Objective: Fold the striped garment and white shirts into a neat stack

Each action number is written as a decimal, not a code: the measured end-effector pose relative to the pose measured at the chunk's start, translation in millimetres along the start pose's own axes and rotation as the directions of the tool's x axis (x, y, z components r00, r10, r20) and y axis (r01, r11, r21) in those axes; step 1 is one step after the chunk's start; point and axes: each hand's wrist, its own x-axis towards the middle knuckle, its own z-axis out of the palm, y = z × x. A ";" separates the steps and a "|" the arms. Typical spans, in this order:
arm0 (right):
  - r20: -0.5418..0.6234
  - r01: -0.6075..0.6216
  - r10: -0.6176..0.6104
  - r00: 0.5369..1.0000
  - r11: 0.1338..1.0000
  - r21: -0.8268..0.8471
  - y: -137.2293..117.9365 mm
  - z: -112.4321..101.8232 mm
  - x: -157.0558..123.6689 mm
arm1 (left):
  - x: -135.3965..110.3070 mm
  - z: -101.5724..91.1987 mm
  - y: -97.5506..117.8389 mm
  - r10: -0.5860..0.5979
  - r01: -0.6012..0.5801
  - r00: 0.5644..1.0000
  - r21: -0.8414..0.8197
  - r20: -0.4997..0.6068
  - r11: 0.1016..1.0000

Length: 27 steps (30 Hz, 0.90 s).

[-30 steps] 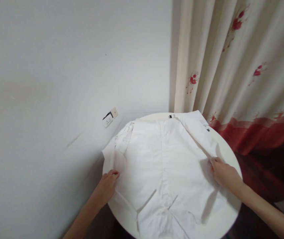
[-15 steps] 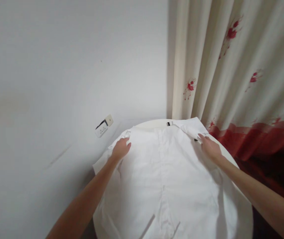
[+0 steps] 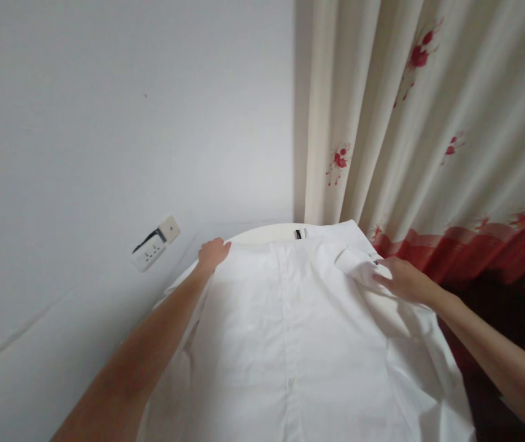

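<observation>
A white button-front shirt point(image 3: 253, 331) lies spread over a round white table point(image 3: 262, 234), its placket running down the middle. At the far left corner of the cloth, my left hand point(image 3: 215, 253) is closed with the fingers curled on the edge. My right hand point(image 3: 403, 279) pinches a loose white fold near the far right, lifting it slightly; a small dark mark shows beside the fingertips. A small black-and-white tag point(image 3: 298, 234) shows at the shirt's far edge. The near end of the shirt runs out of view.
A white wall point(image 3: 129, 153) stands behind and to the left, with a power socket point(image 3: 149, 250) on it. Cream curtains point(image 3: 382, 123) with red flowers and a red lower band hang close behind the table's right side.
My left hand has moved to the far left edge and closed on the cloth. My right hand has drawn the fold outward to the right, raising it. The view has shifted slightly.
</observation>
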 end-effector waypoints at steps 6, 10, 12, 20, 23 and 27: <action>0.111 -0.061 0.041 0.993 0.981 0.182 -89.5 -8.7 118.2 | 22.0 1.0 5.2 0.015 -0.016 1.000 -0.182 -0.007 0.983; 0.239 -0.037 -0.019 0.971 0.973 0.228 -102.8 4.8 154.0 | 12.4 -8.3 3.6 0.078 -0.112 0.991 -0.330 -0.113 0.937; 0.294 -0.015 -0.063 0.954 0.966 0.257 -100.0 6.7 158.4 | 3.8 -14.9 1.9 0.118 -0.181 0.977 -0.397 -0.179 0.900; 0.348 0.149 -0.241 0.906 0.951 0.270 -92.8 1.2 152.5 | -15.6 -28.8 -0.3 0.165 -0.334 0.929 -0.562 -0.331 0.756; 0.285 0.163 -0.207 0.936 0.972 0.171 -101.9 4.9 145.5 | -16.4 -26.8 0.8 0.167 -0.338 0.931 -0.591 -0.326 0.732; 0.196 0.152 -0.159 0.968 0.987 0.049 -118.9 18.3 120.6 | -16.3 -23.5 0.3 0.184 -0.335 0.936 -0.605 -0.299 0.722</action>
